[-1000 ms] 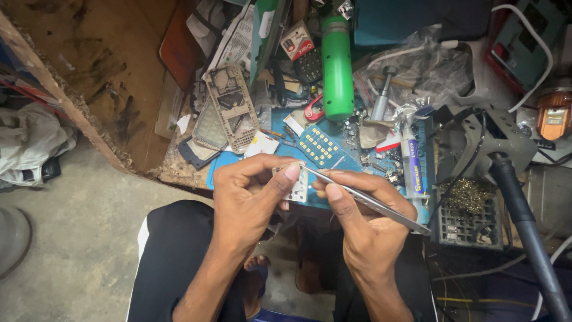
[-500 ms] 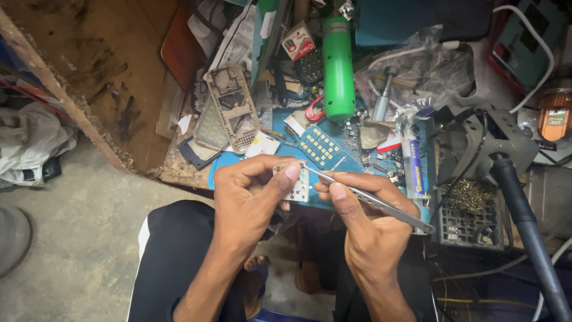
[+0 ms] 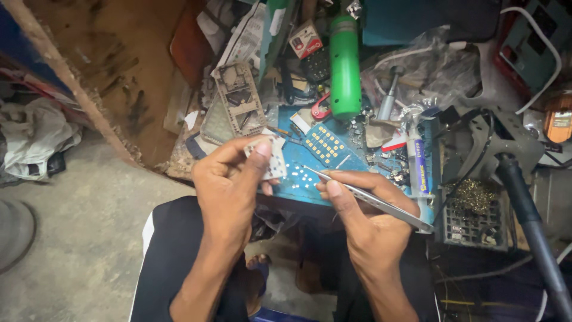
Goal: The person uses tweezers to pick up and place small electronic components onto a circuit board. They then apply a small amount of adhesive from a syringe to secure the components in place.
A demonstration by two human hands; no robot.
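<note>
My left hand (image 3: 229,188) pinches a small pale keypad piece (image 3: 271,160) between thumb and fingers, holding it up over the blue work mat (image 3: 298,185). My right hand (image 3: 369,223) grips metal tweezers (image 3: 363,195), whose tip points left toward the keypad piece, a short way from it. A blue circuit board with rows of yellow contacts (image 3: 325,146) lies on the mat just beyond both hands.
A green cylinder (image 3: 345,65) lies at the back of the cluttered bench. A white tube with blue print (image 3: 417,162) and a syringe-like tool (image 3: 388,95) lie to the right. A tray of brass wool (image 3: 473,206) and a dark arm stand (image 3: 524,203) sit further right. Phone frames (image 3: 238,101) lean left.
My left hand has lifted the keypad piece slightly and turned it; the tweezers' tip has drawn a little away from it. The bench items have not moved.
</note>
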